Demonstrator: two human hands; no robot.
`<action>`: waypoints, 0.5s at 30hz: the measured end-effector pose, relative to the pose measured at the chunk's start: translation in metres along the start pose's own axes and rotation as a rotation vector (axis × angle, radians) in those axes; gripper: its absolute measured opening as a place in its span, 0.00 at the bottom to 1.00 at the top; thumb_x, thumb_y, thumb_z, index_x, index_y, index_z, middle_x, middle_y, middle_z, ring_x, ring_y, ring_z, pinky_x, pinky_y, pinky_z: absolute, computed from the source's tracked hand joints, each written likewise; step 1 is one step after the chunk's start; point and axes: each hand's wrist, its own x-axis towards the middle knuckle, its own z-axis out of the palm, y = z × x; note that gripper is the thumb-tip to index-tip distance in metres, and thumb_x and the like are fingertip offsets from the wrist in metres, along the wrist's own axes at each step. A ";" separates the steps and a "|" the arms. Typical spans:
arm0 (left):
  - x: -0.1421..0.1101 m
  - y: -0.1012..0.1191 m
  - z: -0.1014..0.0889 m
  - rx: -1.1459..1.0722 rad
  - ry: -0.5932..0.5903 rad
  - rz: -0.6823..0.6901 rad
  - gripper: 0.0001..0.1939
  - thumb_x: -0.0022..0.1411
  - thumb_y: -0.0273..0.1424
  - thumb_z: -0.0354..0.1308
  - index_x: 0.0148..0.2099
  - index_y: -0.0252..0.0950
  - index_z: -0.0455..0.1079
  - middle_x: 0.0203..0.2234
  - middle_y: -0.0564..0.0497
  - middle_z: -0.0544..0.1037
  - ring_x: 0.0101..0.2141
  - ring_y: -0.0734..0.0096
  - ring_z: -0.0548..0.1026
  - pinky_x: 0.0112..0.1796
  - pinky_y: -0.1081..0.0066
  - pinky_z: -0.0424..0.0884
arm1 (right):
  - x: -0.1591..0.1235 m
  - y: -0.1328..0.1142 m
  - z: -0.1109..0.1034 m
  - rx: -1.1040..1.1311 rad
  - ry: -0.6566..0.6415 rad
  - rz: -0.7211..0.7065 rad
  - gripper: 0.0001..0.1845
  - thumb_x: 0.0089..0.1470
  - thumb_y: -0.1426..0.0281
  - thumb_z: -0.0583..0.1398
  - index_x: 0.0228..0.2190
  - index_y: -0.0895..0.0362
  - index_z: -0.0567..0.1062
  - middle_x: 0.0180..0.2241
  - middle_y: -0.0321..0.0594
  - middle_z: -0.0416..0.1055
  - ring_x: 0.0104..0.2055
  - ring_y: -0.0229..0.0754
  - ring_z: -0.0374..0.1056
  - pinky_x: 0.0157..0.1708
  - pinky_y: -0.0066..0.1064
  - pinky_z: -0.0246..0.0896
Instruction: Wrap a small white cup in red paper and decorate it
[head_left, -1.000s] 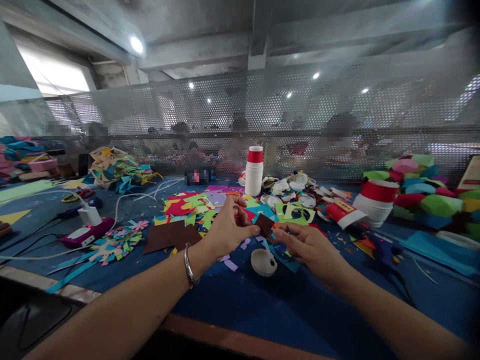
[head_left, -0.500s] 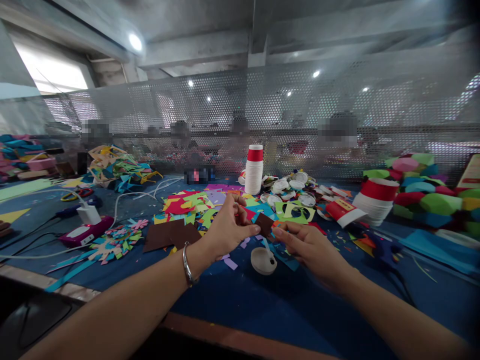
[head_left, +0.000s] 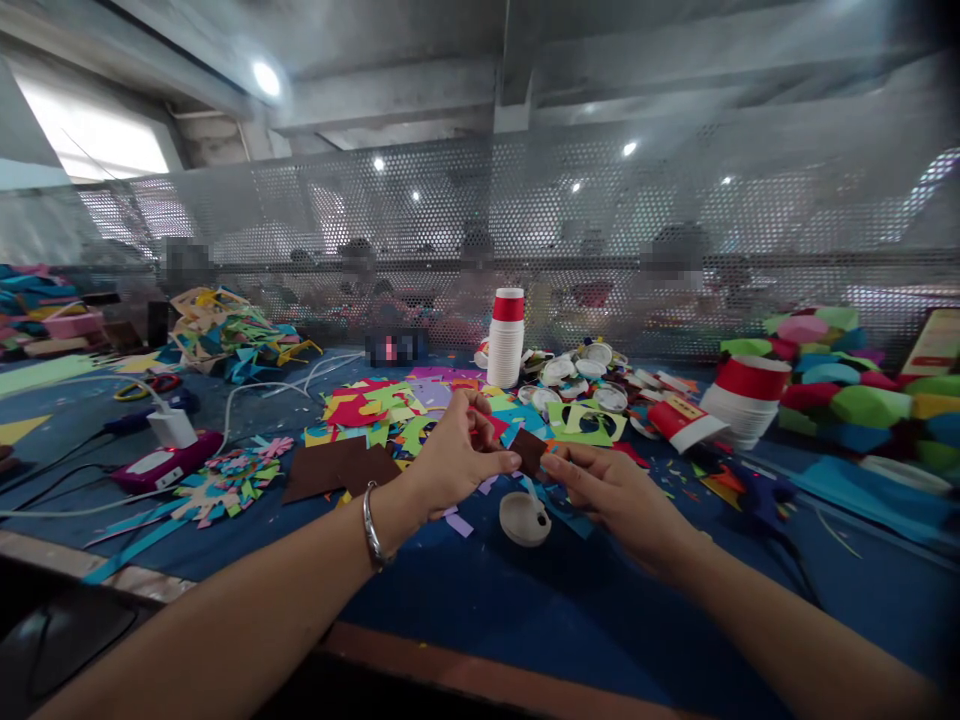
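Observation:
My left hand (head_left: 457, 455), with a metal bangle on the wrist, and my right hand (head_left: 607, 490) meet above the blue table (head_left: 480, 590). Both pinch a small dark brown paper piece (head_left: 529, 450) between thumb and fingers, the left at its left edge, the right at its right edge. A white round lid (head_left: 525, 518) lies on the table just below the piece. Larger brown paper pieces (head_left: 337, 468) lie to the left of my left wrist.
Coloured paper scraps (head_left: 382, 410) cover the table's middle. A stack of white and red cups (head_left: 507, 340) stands behind, another cup stack (head_left: 746, 400) lies at the right beside coloured paper shapes (head_left: 847, 385). A white charger with cables (head_left: 171, 428) sits at the left. A perforated screen (head_left: 480, 250) closes the back.
Both hands have held their pinch on the brown piece; the view has shifted slightly, nothing else has moved.

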 end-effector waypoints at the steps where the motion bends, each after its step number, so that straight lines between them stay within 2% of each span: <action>1: 0.000 0.000 0.000 0.001 0.001 -0.005 0.26 0.47 0.25 0.67 0.43 0.38 0.54 0.26 0.59 0.64 0.28 0.76 0.63 0.34 0.71 0.62 | 0.000 0.000 0.000 -0.003 -0.003 0.005 0.20 0.58 0.52 0.60 0.32 0.58 0.69 0.20 0.25 0.46 0.20 0.30 0.38 0.18 0.26 0.30; 11: 0.007 -0.009 -0.002 -0.088 -0.056 -0.095 0.28 0.45 0.24 0.68 0.44 0.38 0.55 0.28 0.59 0.66 0.29 0.77 0.66 0.35 0.70 0.66 | 0.001 0.002 -0.002 -0.053 0.006 -0.005 0.21 0.57 0.51 0.59 0.32 0.58 0.70 0.19 0.25 0.46 0.20 0.30 0.38 0.18 0.26 0.32; 15: 0.012 -0.016 -0.013 0.039 -0.143 -0.056 0.25 0.49 0.25 0.64 0.46 0.38 0.56 0.26 0.58 0.68 0.28 0.74 0.69 0.32 0.70 0.67 | 0.003 0.000 -0.007 -0.117 0.070 -0.011 0.22 0.57 0.49 0.58 0.31 0.57 0.70 0.19 0.26 0.49 0.20 0.31 0.41 0.18 0.26 0.34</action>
